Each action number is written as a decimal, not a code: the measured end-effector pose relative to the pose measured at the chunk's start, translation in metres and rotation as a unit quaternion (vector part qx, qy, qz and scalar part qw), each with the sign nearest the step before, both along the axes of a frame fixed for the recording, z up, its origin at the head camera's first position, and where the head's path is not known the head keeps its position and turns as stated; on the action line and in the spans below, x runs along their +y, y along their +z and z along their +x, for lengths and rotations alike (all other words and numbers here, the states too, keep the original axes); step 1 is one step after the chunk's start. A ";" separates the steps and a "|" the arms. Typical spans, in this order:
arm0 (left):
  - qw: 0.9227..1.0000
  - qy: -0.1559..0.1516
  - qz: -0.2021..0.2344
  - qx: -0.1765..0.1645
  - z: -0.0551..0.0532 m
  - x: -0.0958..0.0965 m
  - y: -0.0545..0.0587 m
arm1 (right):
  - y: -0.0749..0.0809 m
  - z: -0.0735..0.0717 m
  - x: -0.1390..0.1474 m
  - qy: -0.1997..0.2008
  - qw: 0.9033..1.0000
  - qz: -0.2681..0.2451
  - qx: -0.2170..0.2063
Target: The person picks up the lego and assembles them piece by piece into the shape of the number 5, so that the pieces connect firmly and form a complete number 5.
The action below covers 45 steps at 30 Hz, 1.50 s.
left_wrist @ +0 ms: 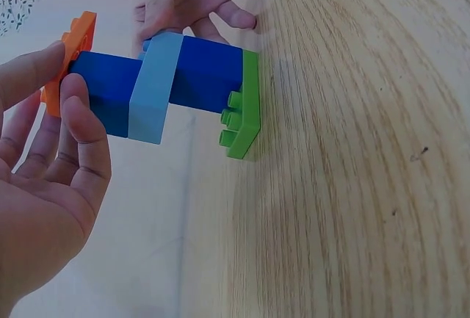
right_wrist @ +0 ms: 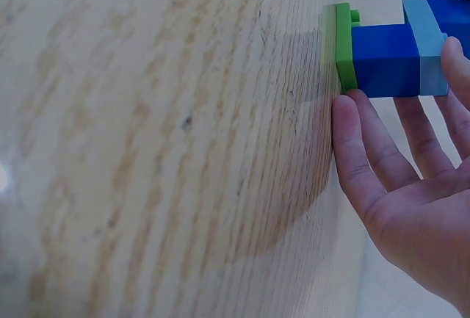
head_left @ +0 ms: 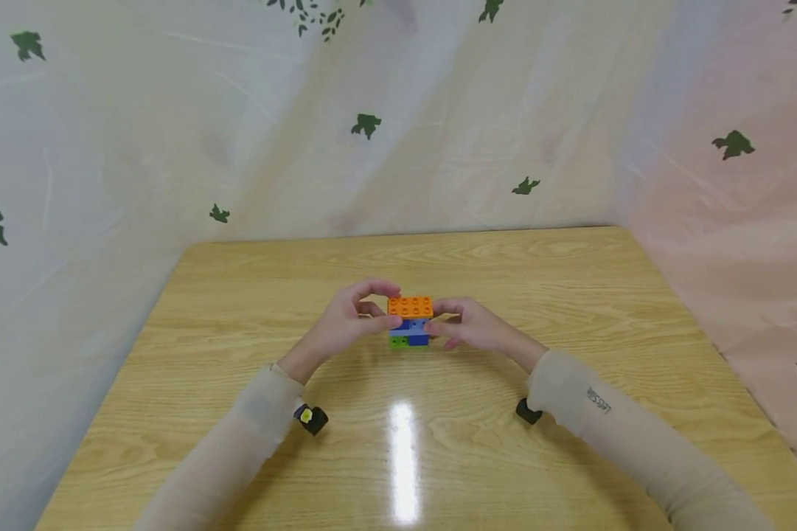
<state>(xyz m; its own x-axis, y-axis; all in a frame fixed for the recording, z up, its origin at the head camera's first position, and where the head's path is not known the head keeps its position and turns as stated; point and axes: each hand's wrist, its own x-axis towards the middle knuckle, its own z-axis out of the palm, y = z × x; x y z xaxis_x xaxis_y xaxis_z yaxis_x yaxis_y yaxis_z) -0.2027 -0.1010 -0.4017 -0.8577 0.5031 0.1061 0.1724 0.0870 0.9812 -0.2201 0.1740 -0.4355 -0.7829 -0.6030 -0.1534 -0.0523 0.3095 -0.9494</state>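
A small tower of toy building bricks stands on the table between the hands. Its flat green brick [left_wrist: 250, 105] lies at the bottom, with studs showing at one end. Above it come a dark blue brick [right_wrist: 385, 61], a light blue brick [left_wrist: 156, 87] and another dark blue brick [left_wrist: 110, 98]. A flat orange brick [head_left: 411, 307] tops the stack, studs upward. My left hand [head_left: 346, 316] pinches the top from the left, fingers and thumb at the orange brick. From the right, my right hand [head_left: 476, 324] holds the light blue brick, thumb in front and fingers partly hidden behind.
The wooden table [head_left: 478, 457] extends around the tower, with a bright light reflection in front. A pale cloth backdrop [head_left: 438, 147] with leaf shapes rises behind the table and at its sides. Black wrist cameras hang under both sleeves.
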 end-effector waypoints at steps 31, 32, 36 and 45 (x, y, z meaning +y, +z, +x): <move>0.999 -0.001 -0.028 -0.030 -0.003 -0.004 -0.005 | -0.001 -0.001 -0.002 0.000 1.000 -0.005 0.006; 0.999 -0.001 -0.027 -0.031 -0.003 -0.004 -0.005 | -0.001 -0.001 -0.002 0.000 1.000 -0.005 0.006; 0.999 -0.002 -0.029 -0.039 -0.003 -0.003 -0.006 | -0.001 -0.001 -0.001 -0.001 1.000 -0.004 0.004; 0.998 -0.009 -0.024 -0.051 -0.002 -0.003 -0.008 | -0.001 0.000 -0.001 -0.001 1.000 -0.008 0.004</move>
